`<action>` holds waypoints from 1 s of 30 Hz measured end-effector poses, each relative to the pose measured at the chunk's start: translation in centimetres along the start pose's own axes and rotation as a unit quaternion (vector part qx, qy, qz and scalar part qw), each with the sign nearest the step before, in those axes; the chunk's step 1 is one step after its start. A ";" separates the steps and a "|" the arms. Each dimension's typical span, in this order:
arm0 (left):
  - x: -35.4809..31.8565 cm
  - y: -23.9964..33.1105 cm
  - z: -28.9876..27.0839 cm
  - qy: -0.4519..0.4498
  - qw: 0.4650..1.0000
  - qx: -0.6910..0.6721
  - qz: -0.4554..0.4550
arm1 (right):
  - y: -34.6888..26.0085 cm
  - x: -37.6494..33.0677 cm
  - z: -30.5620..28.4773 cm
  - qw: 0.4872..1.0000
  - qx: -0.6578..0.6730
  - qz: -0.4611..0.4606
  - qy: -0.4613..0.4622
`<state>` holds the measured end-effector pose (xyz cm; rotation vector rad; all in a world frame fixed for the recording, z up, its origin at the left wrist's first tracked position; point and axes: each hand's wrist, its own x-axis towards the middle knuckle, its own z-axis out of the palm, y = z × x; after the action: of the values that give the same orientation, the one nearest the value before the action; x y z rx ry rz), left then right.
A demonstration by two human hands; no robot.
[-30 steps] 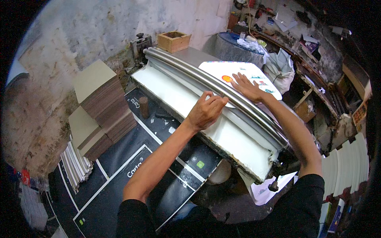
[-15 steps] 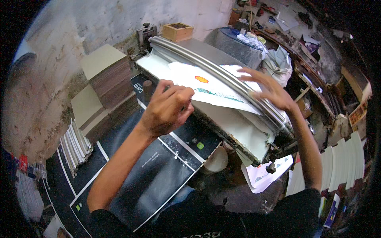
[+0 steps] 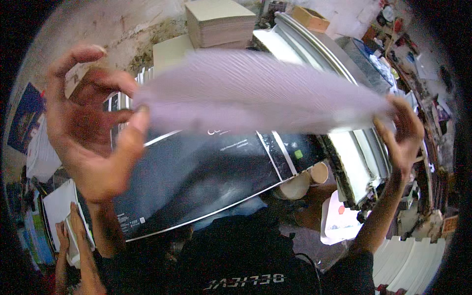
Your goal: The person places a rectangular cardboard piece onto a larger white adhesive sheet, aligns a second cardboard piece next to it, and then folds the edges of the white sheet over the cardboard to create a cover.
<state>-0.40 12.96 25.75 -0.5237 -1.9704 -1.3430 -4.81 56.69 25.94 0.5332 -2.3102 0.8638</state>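
A pale lilac-grey sheet of paper [image 3: 255, 93] is stretched across the view in front of me, blurred by motion and bowed upward. Its left end is pinched between the thumb and fingers of my left hand [image 3: 93, 132]. At the opposite end my right hand [image 3: 403, 132] grips the sheet's edge. Behind the sheet stands a roller machine with long metal rollers [image 3: 314, 37] and a white bed [image 3: 346, 164], partly covered by the paper. Below the sheet lies a large black panel [image 3: 196, 182] with white stripes.
Stacks of grey-brown board [image 3: 221, 29] rise behind the panel, near a small wooden box [image 3: 310, 18]. At lower left another person's hands [image 3: 76, 228] rest on a white sheet [image 3: 56, 211]. A printed white sheet [image 3: 334, 228] and curved pale stacks [image 3: 408, 265] lie lower right.
The view has swung left. My hands have moved from the machine and spread apart, now holding a sheet between them. The printed sheet on the rollers no longer shows there. Another person's hands have appeared.
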 end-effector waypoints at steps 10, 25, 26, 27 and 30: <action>-11.1 -16.1 -6.9 -0.096 0.906 0.035 -0.410 | 6.4 4.4 29.3 0.896 0.196 0.005 -0.398; -14.1 -11.7 8.4 -0.384 0.869 0.229 -0.211 | 2.3 -9.5 12.2 0.980 -0.102 0.086 -0.151; -13.9 -11.7 9.4 -0.392 0.869 0.224 -0.201 | 1.4 -9.6 9.8 0.965 -0.180 0.110 -0.158; -13.8 -11.6 10.4 -0.401 0.868 0.219 -0.193 | 1.2 -10.0 8.5 0.951 -0.226 0.137 -0.159; -13.4 -11.8 11.1 -0.418 0.857 0.226 -0.200 | 2.2 -10.7 5.1 0.918 -0.314 0.157 -0.185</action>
<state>-2.51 19.33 5.84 -0.5281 -3.1479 -0.8465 -0.20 56.30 14.80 0.0373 -2.8779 0.1038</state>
